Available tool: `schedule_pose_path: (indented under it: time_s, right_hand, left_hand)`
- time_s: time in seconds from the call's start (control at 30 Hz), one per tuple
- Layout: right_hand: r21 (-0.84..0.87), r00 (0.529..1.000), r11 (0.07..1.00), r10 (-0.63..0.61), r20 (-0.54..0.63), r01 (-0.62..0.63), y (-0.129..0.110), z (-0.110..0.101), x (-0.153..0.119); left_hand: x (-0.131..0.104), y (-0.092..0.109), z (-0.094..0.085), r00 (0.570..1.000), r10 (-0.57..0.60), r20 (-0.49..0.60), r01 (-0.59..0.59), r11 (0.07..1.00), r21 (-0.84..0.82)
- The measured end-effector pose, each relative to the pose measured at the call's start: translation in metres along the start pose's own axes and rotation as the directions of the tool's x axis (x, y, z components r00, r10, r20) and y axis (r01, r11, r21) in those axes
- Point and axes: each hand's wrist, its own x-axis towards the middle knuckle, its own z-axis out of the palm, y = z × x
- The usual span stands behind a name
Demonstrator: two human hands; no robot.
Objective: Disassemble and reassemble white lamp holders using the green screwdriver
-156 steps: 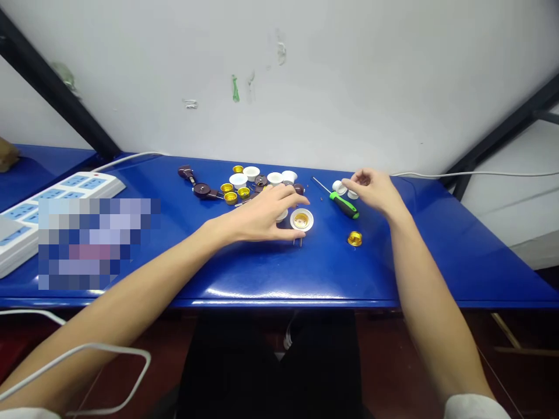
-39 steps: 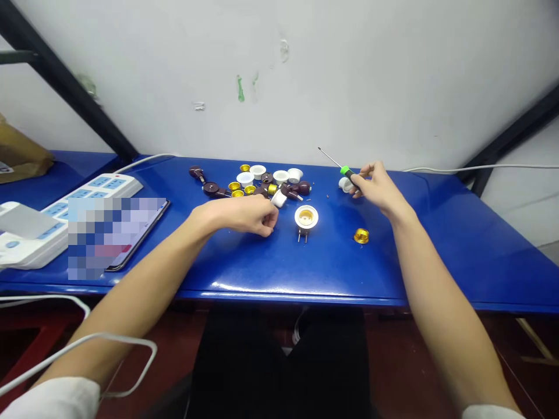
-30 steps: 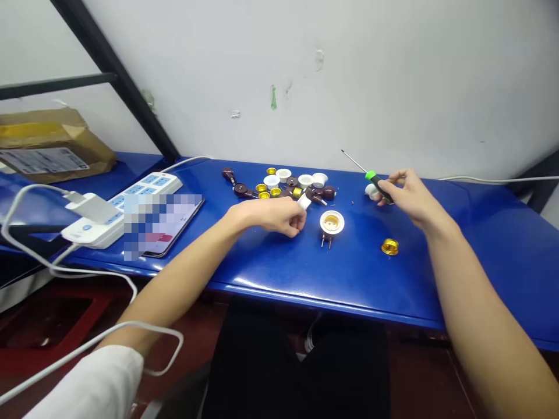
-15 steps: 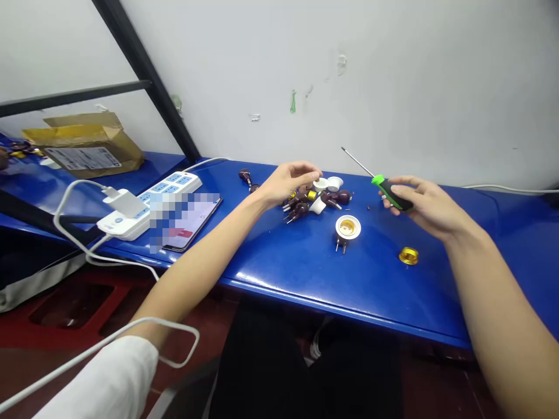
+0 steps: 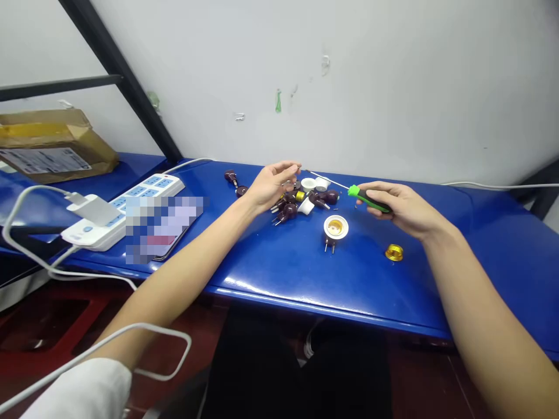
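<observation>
My right hand grips a screwdriver with a green and black handle, its shaft pointing left. A small dark speck shows at its tip, too small to name. Close to that tip, my left hand is closed in a pinch, thumb against fingers; what they hold is too small to make out. Under and beside it lies a pile of dark brown two-pin plugs and white rings. A lamp socket with white rim and two pins sits nearer me. To its right rests a gold threaded ring.
A white power strip with a charger and a phone lie at left on the blue table. A white cable loops over my left forearm. Behind stand a cardboard parcel and a black frame.
My right hand has swung the screwdriver down and left, bringing its tip close to my left fingertips. My left fingers have drawn into a pinch. The view has shifted slightly right.
</observation>
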Motion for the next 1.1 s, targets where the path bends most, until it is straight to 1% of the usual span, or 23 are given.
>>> schedule_pose_path:
  time_s: [0.13, 0.27, 0.5, 0.63, 0.93, 1.1]
  right_hand:
    - [0.009, 0.999, 1.0, -0.022, 0.034, 0.022, -0.0023, 0.0027, -0.001]
    - [0.009, 0.998, 0.999, -0.035, 0.049, 0.035, -0.0015, 0.0022, 0.0002]
    - [0.007, 0.999, 1.0, -0.018, 0.051, 0.017, -0.0009, 0.0005, 0.0008]
    - [0.004, 0.998, 1.0, -0.021, 0.058, 0.02, -0.0004, 0.0006, 0.0009]
    - [0.001, 0.997, 1.0, -0.025, 0.072, 0.025, 0.0014, -0.0007, 0.0022]
    - [0.006, 0.997, 1.0, -0.025, 0.067, 0.024, 0.0002, -0.0001, 0.0011]
  left_hand:
    - [-0.0025, 0.0004, 0.0024, 0.999, -0.015, 0.036, 0.015, 1.0, -0.002]
    - [-0.0027, -0.0009, -0.0002, 0.998, -0.021, 0.051, 0.021, 1.0, -0.005]
    - [-0.001, -0.0035, -0.0039, 1.0, -0.019, 0.019, 0.019, 1.0, 0.014]
    - [0.0001, -0.0052, -0.0044, 0.999, -0.03, 0.031, 0.03, 1.0, 0.003]
    - [-0.0001, -0.0055, -0.0035, 0.999, -0.008, 0.049, 0.009, 1.0, -0.021]
    - [-0.0008, -0.0053, -0.0032, 0.999, -0.015, 0.035, 0.016, 1.0, -0.015]
